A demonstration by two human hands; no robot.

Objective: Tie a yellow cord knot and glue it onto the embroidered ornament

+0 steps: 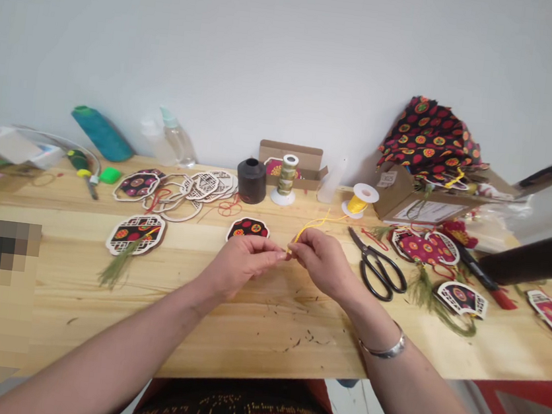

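My left hand (245, 263) and my right hand (324, 260) meet in front of me above the table, fingertips nearly touching. Both are closed in a pinch on a thin yellow cord (315, 223). The cord trails from my right fingers back toward a white spool of yellow cord (356, 205). Just beyond my left hand lies a wood-framed ornament with dark flowered fabric (248, 227), its near part hidden by that hand. Black-handled scissors (378, 272) lie to the right of my right hand.
At left are a tasselled ornament (136, 234), stacked wooden frames (208, 186) and a teal thread cone (102, 134). A black cone (252, 181) and a gold thread spool (286, 180) stand at the back. A cardboard box (418, 206) with fabric and more ornaments (459, 300) occupy the right.
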